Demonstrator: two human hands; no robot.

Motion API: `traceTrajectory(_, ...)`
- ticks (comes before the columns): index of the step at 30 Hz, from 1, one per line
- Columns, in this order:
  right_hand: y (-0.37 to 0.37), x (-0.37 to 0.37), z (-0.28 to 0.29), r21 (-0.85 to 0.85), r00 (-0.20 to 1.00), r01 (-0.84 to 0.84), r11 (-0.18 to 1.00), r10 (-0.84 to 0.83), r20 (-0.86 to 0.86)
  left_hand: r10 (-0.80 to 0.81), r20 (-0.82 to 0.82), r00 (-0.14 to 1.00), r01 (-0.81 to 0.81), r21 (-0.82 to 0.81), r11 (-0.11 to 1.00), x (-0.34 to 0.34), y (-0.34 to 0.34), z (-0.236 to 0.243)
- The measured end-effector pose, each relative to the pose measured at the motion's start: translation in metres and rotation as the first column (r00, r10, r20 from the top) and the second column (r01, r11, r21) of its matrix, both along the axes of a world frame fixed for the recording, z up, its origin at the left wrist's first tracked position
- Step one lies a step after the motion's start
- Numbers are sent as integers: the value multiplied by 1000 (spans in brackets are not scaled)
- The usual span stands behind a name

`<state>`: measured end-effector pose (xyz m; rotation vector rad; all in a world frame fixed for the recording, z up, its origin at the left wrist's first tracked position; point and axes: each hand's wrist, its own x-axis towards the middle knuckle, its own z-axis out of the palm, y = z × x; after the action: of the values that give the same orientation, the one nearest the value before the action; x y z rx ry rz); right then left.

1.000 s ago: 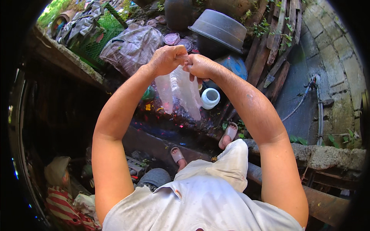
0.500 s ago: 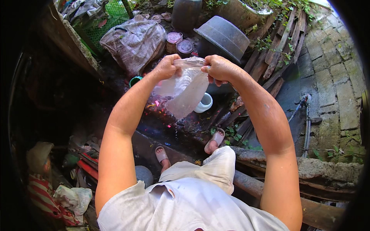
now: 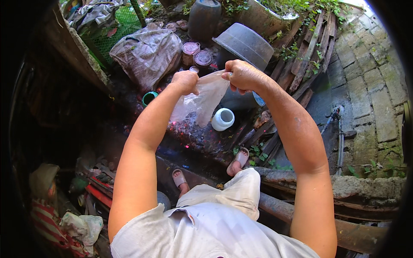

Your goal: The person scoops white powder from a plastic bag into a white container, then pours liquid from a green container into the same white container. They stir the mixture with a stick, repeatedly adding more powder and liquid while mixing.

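Observation:
A thin, clear plastic bag [image 3: 202,96] hangs stretched between my two raised hands. My left hand [image 3: 186,81] is closed on its left upper edge. My right hand [image 3: 241,77] pinches the opposite upper corner, with its other fingers curled below. The bag's lower part droops over littered, dark ground. Just right of its lower edge stands a white plastic jar [image 3: 223,119] with its round mouth open. A green-rimmed container [image 3: 149,98] sits left of the bag, beside my left forearm.
Two lidded cans [image 3: 203,58] stand beyond my hands, next to a large wrapped sack [image 3: 148,53]. A grey tub [image 3: 245,45] leans behind my right hand. Stacked wooden planks [image 3: 307,53] border a block-paved path [image 3: 363,90] on the right. Rags and scraps [image 3: 81,221] lie at lower left.
The bag's top edge has gone from bunched to drawn out sideways, slanting up to my right hand. My left hand is slightly lower, and the white jar shows more fully.

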<state>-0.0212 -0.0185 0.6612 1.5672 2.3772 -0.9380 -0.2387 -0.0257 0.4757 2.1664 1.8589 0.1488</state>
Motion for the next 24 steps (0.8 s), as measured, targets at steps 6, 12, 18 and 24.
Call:
traceTrajectory(6, 11, 3, 13, 64, 1000, 21, 998, -22, 7, 7, 468, 883, -91, 158, 983, -28, 26, -79)
traceTrajectory(12, 20, 13, 21, 64, 996, 41, 997, -36, -86, 161, 622, 766, -150, -71, 986, -31, 24, -94)
traceTrajectory(18, 17, 4, 19, 36, 977, 95, 995, -87, -194, 223, 629, 744, -410, 167, 897, -22, 23, -101)
traceTrajectory(24, 6, -6, -15, 52, 983, 102, 993, -93, -160, 301, 606, 737, -474, 144, 869, -7, 35, -84)
